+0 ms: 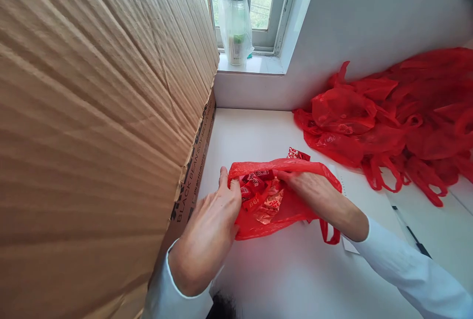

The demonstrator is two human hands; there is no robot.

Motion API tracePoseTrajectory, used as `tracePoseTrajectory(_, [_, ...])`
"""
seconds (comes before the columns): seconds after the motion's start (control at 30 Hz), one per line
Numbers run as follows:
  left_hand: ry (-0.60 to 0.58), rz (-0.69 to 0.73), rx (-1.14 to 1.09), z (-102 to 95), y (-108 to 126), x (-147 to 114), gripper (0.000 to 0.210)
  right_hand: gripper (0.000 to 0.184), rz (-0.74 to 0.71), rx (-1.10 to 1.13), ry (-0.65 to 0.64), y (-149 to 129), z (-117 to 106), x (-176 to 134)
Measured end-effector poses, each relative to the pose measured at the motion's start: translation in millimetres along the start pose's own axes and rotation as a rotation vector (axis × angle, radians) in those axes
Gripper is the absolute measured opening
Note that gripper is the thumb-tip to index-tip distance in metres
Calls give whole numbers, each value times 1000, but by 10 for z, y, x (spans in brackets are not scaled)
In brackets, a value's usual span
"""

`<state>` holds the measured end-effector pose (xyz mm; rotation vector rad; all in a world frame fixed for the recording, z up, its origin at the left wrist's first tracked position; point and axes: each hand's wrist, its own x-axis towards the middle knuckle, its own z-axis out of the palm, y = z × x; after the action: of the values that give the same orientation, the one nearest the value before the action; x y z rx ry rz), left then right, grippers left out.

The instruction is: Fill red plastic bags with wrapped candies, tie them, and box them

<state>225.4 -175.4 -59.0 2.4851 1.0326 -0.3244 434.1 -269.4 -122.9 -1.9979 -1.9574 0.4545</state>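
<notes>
A red plastic bag (291, 210) sits on the white table with its mouth spread toward me. Its left rim is gripped by my left hand (214, 218), thumb up at the edge and the fingers partly hidden by the bag. Inside lie several small red, shiny wrapped packets (271, 203). My right hand (310, 188) reaches in over the right side of the mouth; its fingertips are hidden at the packets, so whether they hold one does not show. Behind the bag pokes out another red-and-white patterned packet (298, 154). One bag handle loops below my right wrist.
A tall cardboard box (103, 126) walls off the left side. Many red plastic bags (399, 117) are heaped at the right by the wall. White paper (373, 205) and a black pen (416, 240) lie at right. A bagged bottle (236, 28) stands on the windowsill (266, 65).
</notes>
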Motion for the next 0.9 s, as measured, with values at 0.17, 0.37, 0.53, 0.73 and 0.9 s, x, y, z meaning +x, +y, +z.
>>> tracePoseTrajectory(0.17, [-41, 15, -36, 8, -25, 40, 39, 41, -90, 19, -109, 70, 139, -23])
tracePoseTrajectory(0.37, [-62, 29, 12, -8, -6, 84, 43, 40, -115, -227, -73, 55, 154, 49])
tracePoseTrajectory(0.53, [-81, 21, 84, -4, -3, 105, 42, 39, -98, -205, -122, 21, 144, 132])
tracePoseTrajectory(0.73, [-57, -1, 44, 23, -33, 130, 35, 47, -115, -33, -173, 5, -15, 26])
tracePoseTrajectory(0.9, [17, 72, 1, 68, -82, 142, 33, 50, -104, -148, -132, 12, -241, -78])
